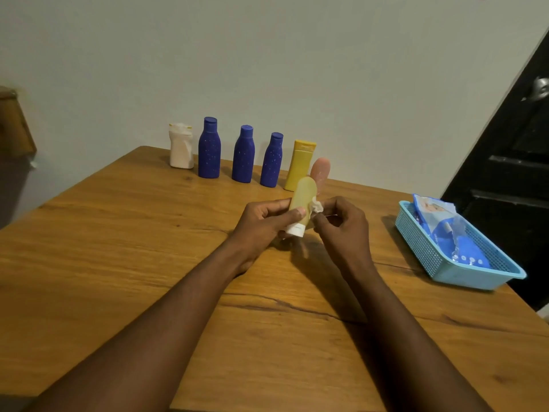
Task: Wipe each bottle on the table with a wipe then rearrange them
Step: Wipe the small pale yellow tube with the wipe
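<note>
My left hand [264, 221] is clenched around the pale yellow tube [303, 194], holding it tilted above the middle of the table [118, 233] with its white cap end pointing down. My right hand [341, 224] pinches a small crumpled wipe [317, 207] and presses it against the tube's right side.

Along the far edge of the table stands a row: a white bottle [181, 150] at the left end, then three blue bottles [209, 150], [244, 157], [271, 162], a yellow bottle [300, 166] and a pink tube [321, 169], partly hidden behind the one I hold.

At the right edge sits a blue basket [469, 278] with an opened pack of wipes [439, 221] inside it.
</note>
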### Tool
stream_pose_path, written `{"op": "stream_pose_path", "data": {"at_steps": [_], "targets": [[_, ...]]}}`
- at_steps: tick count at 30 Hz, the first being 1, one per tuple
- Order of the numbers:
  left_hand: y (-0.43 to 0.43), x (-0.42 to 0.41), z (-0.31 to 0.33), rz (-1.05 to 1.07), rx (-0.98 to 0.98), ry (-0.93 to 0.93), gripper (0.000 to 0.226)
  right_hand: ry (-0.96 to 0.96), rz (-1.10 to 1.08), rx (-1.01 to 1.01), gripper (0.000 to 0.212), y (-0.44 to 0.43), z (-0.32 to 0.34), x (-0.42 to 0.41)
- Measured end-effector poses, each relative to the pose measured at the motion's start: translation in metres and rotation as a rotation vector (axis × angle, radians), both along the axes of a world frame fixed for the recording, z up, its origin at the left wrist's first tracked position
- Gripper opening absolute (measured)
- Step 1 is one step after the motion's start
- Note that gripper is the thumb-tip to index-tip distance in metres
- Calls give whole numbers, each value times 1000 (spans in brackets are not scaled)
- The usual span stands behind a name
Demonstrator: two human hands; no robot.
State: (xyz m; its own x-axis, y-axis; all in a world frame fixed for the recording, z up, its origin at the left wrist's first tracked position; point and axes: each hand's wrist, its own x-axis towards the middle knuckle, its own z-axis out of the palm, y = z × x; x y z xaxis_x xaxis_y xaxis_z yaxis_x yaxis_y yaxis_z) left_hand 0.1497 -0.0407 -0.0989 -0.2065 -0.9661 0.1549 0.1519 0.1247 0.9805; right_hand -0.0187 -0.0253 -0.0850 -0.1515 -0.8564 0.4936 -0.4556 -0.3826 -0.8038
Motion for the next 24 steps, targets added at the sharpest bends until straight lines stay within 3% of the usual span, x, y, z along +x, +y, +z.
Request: {"op": "stream_pose_path", "data": {"at_steps": [6,14,24], "targets": [[-4,2,1,47,51,84,35,30,110,64,6,4,0,4],[1,-3,5,-47,72,95,35,5,-62,-84,8,2,4,1],[-2,1,5,-12,141,198,36,-231,127,166,12,5,3,6]]}}
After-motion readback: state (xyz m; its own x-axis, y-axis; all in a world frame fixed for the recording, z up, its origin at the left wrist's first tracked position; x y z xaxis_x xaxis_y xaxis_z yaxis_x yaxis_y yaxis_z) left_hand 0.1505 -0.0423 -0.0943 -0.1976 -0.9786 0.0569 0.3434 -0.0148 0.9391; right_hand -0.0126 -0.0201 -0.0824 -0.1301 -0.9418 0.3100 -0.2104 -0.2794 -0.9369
